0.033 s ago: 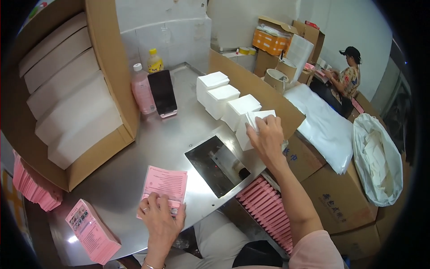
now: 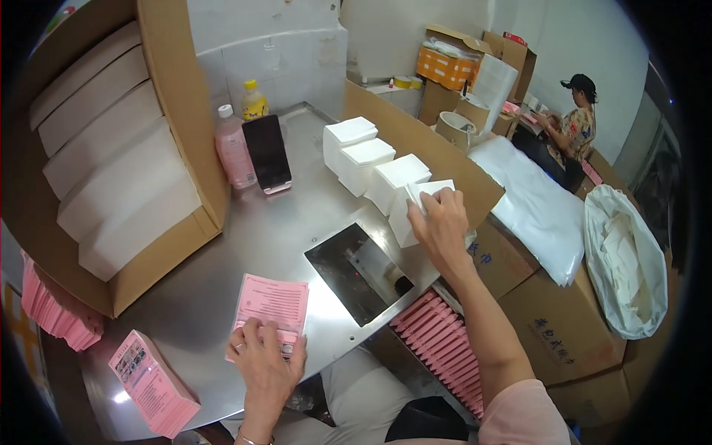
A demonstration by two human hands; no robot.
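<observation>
On the metal table, my left hand [image 2: 268, 371] curls its fingers over the lower part of a flat pink printed packet [image 2: 274, 295]. My right hand [image 2: 443, 226] reaches out to the nearest stack of folded white paper tissues [image 2: 401, 224]. Its thumb and fingers pinch some tissues at the top, which lean a little apart from the rest. Farther along the same row stand more white stacks [image 2: 367, 159], upright beside a cardboard strip [image 2: 423, 130]. A pile of pink printed packets [image 2: 157, 389] lies at the near left.
A large carton [image 2: 174, 133] of white tissue blocks stands at the left. A phone [image 2: 265, 152] leans before two bottles [image 2: 236, 152]. The table has a rectangular opening [image 2: 356, 274]. Pink packets [image 2: 437, 348] fill a box below right. Another person [image 2: 578, 126] sits far right.
</observation>
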